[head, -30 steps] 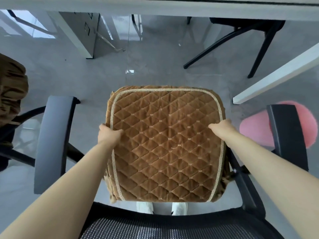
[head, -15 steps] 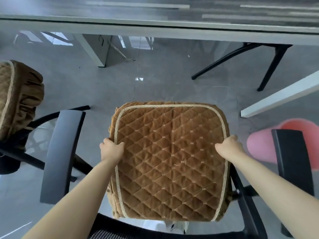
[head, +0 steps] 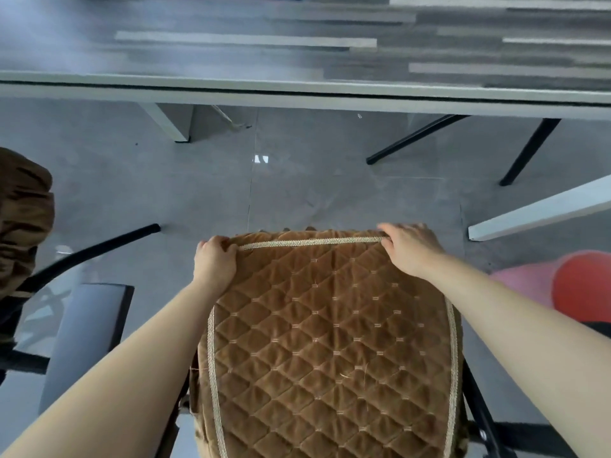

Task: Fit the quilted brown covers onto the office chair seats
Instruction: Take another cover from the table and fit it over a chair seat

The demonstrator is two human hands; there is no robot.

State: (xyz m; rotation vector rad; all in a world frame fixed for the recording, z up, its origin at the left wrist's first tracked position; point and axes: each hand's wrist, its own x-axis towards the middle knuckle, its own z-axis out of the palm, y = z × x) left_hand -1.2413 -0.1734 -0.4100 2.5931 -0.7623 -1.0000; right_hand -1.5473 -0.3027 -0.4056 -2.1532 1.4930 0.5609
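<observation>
A grey desk [head: 297,90] is spanning the top above the tiled floor [head: 198,180]. Black legs [head: 529,150] are standing beneath it at right. A white beam [head: 542,209] is slanting above a pink-red thing [head: 582,285].

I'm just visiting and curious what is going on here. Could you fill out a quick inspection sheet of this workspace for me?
Surface: grey tiled floor; long grey desk across the top.
Job's things: quilted brown cover lying over the chair seat, tan piping along its edges; second brown cover at far left.
Clutter: pink and red object on the right, unclear what it is.
Hands: left hand and right hand grip the cover's far corners.
Cables: nothing seen.
Surroundings: grey armrest on the left, black chair legs under the desk.
</observation>
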